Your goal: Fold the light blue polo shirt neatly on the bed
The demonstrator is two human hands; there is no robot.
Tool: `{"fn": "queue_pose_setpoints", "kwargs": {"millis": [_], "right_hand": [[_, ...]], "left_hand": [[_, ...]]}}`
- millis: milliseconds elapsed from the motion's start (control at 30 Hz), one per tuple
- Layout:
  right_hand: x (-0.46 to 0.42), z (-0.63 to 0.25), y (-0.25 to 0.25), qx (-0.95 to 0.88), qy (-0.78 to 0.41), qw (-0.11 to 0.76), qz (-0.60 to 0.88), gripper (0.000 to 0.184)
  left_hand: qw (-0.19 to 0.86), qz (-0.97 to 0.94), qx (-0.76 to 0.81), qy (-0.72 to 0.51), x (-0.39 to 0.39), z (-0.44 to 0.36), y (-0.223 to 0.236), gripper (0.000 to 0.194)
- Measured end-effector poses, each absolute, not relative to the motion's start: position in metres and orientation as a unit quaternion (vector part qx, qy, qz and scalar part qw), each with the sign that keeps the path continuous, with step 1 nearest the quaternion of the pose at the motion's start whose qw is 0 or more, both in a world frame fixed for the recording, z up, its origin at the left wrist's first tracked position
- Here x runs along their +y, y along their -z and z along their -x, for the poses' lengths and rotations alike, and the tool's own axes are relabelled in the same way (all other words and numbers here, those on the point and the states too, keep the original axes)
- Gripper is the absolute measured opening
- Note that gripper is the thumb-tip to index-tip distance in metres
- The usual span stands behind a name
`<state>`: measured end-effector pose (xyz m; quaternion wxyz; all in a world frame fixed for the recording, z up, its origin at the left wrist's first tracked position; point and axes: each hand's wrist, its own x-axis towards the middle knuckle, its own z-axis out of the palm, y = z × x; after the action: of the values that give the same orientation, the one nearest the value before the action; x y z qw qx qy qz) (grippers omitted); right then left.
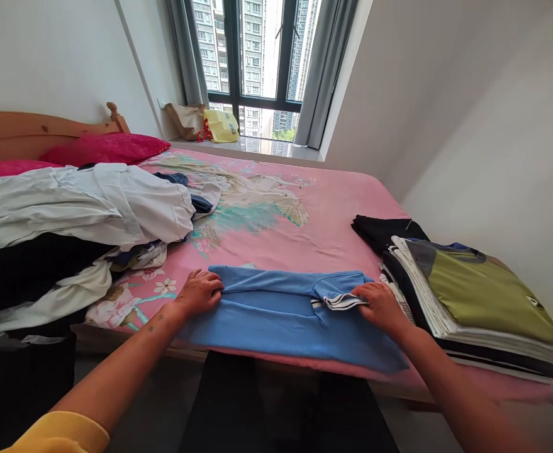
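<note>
- Well, from where I stand, the blue piece of clothing (267, 327) lies folded near the front edge of the pink bed cover (276, 248).
- The two hands are well apart, one at each side of it.
- The left hand (199, 292) rests on its left edge with bent fingers; I can't tell if they pinch it.
- The right hand (382, 305) grips the striped trim (345, 302) near the right end.
- Just beside the right hand is a neat stack of folded clothes (484, 283), with a green top.
- Messy clothes (116, 204) lie in a heap on the left.
</note>
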<state>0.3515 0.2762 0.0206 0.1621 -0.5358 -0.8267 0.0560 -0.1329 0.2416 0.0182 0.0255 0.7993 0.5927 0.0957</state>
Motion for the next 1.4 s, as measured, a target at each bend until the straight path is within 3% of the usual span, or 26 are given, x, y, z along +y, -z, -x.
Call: {"fn": "queue_pose_setpoints", "kwargs": {"millis": [100,333,500,667,800,1067,1200,1400], "right_hand": [[0.269,-0.355,-0.029,-0.836,-0.107,0.123,0.524,0.018],[0.306,-0.343,-0.035,-0.779,-0.129,0.204,0.579,0.034],[0.345,-0.348,-0.015,-0.779,-0.072,0.170,0.599,0.030],[0.370,-0.362,-0.006,-0.789,-0.047,0.114,0.602,0.037],[0.385,-0.367,0.003,-0.791,-0.064,0.062,0.605,0.038],[0.394,-0.365,0.025,-0.768,-0.073,0.010,0.637,0.020],[0.386,-0.354,0.018,-0.742,-0.052,0.030,0.668,0.022],[0.353,-0.305,-0.006,-0.799,-0.035,0.190,0.569,0.020]], "left_hand": [[0.022,-0.769,0.629,-0.116,0.243,0.141,-0.017,0.025],[0.045,-0.705,0.688,-0.165,0.283,0.153,-0.007,0.037],[0.085,-0.709,0.684,-0.149,0.315,0.145,0.000,0.036],[0.125,-0.709,0.680,-0.139,0.333,0.141,-0.005,0.022],[0.149,-0.699,0.686,-0.135,0.336,0.144,-0.010,0.029],[0.140,-0.653,0.732,-0.132,0.320,0.154,-0.003,0.023],[0.087,-0.652,0.737,-0.155,0.315,0.151,-0.006,0.026],[0.010,-0.807,0.557,-0.195,0.286,0.117,-0.018,0.024]]}}
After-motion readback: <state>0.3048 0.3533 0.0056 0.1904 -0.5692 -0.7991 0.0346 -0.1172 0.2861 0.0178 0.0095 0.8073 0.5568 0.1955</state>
